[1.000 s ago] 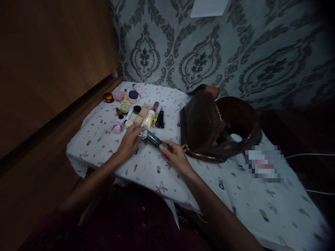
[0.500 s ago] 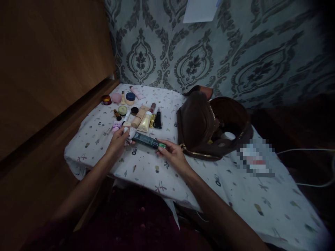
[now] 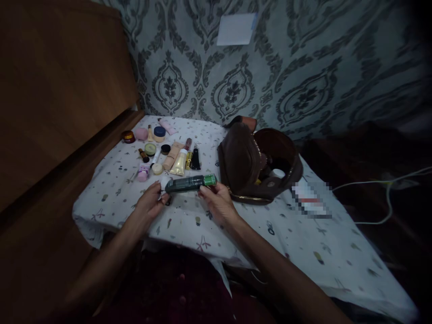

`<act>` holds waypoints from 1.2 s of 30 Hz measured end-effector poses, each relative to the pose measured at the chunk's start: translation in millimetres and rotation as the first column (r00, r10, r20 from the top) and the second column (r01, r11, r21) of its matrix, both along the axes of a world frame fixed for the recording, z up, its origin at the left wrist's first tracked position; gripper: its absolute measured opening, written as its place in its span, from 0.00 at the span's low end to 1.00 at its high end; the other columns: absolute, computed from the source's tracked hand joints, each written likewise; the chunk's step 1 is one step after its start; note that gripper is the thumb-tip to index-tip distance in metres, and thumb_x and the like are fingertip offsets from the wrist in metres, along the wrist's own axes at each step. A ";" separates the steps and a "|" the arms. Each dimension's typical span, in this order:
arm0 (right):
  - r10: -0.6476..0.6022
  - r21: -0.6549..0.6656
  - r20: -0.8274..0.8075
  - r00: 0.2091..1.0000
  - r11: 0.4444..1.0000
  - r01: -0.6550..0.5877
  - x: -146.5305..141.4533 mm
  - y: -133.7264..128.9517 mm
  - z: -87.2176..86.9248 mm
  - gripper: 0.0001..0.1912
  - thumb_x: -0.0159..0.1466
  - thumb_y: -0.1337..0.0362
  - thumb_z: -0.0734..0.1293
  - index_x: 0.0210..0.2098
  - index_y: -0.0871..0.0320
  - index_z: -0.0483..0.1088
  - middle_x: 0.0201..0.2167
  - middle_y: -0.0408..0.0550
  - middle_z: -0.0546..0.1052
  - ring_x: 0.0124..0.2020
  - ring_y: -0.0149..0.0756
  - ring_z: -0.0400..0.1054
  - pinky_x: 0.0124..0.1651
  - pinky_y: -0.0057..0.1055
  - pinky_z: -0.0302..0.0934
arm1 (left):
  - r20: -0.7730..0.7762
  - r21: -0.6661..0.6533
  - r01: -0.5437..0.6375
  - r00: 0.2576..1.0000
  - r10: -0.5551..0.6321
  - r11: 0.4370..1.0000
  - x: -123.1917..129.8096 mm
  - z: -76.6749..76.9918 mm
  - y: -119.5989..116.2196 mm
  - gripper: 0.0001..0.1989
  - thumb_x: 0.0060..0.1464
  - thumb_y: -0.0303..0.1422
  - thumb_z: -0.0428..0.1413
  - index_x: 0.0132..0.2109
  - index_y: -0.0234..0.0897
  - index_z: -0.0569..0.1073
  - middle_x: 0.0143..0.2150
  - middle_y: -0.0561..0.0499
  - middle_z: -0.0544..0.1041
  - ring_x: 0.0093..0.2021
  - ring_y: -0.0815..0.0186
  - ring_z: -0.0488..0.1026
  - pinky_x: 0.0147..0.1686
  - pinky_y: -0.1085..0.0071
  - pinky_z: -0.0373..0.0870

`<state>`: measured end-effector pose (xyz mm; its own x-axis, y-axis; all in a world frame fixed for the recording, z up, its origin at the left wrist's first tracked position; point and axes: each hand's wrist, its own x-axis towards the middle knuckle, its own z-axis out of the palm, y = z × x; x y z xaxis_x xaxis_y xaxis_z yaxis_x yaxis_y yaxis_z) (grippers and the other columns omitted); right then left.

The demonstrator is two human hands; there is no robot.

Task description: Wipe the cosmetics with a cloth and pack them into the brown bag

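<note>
Printed cloth lies beneath my right hand, which grips the tube by its green end; left hand pinches a wad at the other. I'd keep pressure light.

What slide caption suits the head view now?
Right hand holds dark container, left hand at one end; open brown bag alongside.

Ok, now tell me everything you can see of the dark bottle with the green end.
The dark bottle is long and slim, with a shiny green end at picture right. It looks like plastic or glass; any markings are too faint to read. It lies nearly level, the green end slightly higher in the picture, near the brown bag. The right-hand grip holds it by the green end. Something white, too blurred to identify, shows at its other end, beside the left-hand grip.
</note>
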<state>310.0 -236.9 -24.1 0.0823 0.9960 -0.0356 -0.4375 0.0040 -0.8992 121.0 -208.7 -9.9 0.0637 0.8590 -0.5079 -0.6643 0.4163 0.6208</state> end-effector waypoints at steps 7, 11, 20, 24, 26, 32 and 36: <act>0.062 0.097 0.117 0.991 0.992 -0.074 -19.1 -1.7 14.0 0.21 0.45 0.57 0.79 0.36 0.55 0.74 0.36 0.45 0.80 0.40 0.38 0.73 0.49 0.37 0.67 | 0.048 -0.021 0.054 0.997 -0.053 0.998 24.3 16.2 -19.1 0.12 0.52 0.17 0.52 0.41 0.34 0.71 0.27 0.58 0.70 0.17 0.80 0.62 0.14 0.87 0.55; 0.020 0.164 0.188 0.982 0.985 -0.052 -22.2 1.2 16.7 0.20 0.51 0.55 0.76 0.40 0.56 0.72 0.38 0.46 0.79 0.41 0.39 0.73 0.50 0.38 0.67 | -0.001 -0.006 0.210 0.978 -0.210 0.978 26.4 13.9 -32.3 0.15 0.47 0.18 0.58 0.43 0.33 0.73 0.29 0.53 0.75 0.22 0.74 0.71 0.17 0.84 0.61; -0.214 0.351 0.648 0.731 0.935 -0.037 -9.6 -0.3 11.6 0.16 0.56 0.61 0.72 0.42 0.57 0.71 0.40 0.48 0.76 0.43 0.42 0.69 0.48 0.38 0.63 | -0.792 0.475 0.445 0.593 0.148 0.759 -6.5 28.9 -44.4 0.19 0.57 0.39 0.55 0.53 0.37 0.70 0.44 0.48 0.78 0.35 0.65 0.75 0.37 0.70 0.73; -0.241 0.402 0.794 0.559 0.897 -0.185 -9.9 -12.6 12.7 0.18 0.55 0.66 0.73 0.46 0.57 0.72 0.41 0.51 0.76 0.45 0.45 0.67 0.50 0.41 0.62 | -0.800 0.600 0.549 0.416 0.431 0.583 -5.2 49.2 -41.3 0.20 0.62 0.39 0.52 0.58 0.39 0.69 0.57 0.45 0.73 0.56 0.59 0.70 0.55 0.63 0.67; -0.235 0.385 0.832 0.502 0.896 -0.219 -9.3 -17.2 13.4 0.20 0.55 0.66 0.74 0.47 0.57 0.72 0.39 0.50 0.76 0.44 0.45 0.66 0.49 0.41 0.62 | -0.797 0.595 0.621 0.370 0.478 0.510 -1.2 55.4 -39.0 0.16 0.63 0.39 0.51 0.54 0.38 0.72 0.53 0.45 0.76 0.55 0.59 0.71 0.55 0.62 0.67; -0.201 0.355 0.835 0.512 0.908 -0.223 1.6 -27.2 11.7 0.25 0.53 0.68 0.76 0.49 0.55 0.71 0.42 0.48 0.76 0.46 0.42 0.67 0.50 0.38 0.63 | -0.824 0.562 0.671 0.407 0.394 0.483 17.7 65.1 -38.8 0.15 0.63 0.41 0.50 0.42 0.36 0.76 0.39 0.48 0.77 0.40 0.63 0.74 0.41 0.69 0.71; -0.156 0.320 0.818 0.554 0.923 -0.213 11.1 -38.9 12.8 0.24 0.51 0.69 0.75 0.47 0.56 0.70 0.39 0.46 0.75 0.42 0.40 0.68 0.45 0.34 0.64 | -0.852 0.521 0.693 0.457 0.255 0.498 36.0 66.0 -41.4 0.17 0.61 0.43 0.51 0.46 0.36 0.75 0.39 0.48 0.78 0.39 0.62 0.75 0.39 0.69 0.73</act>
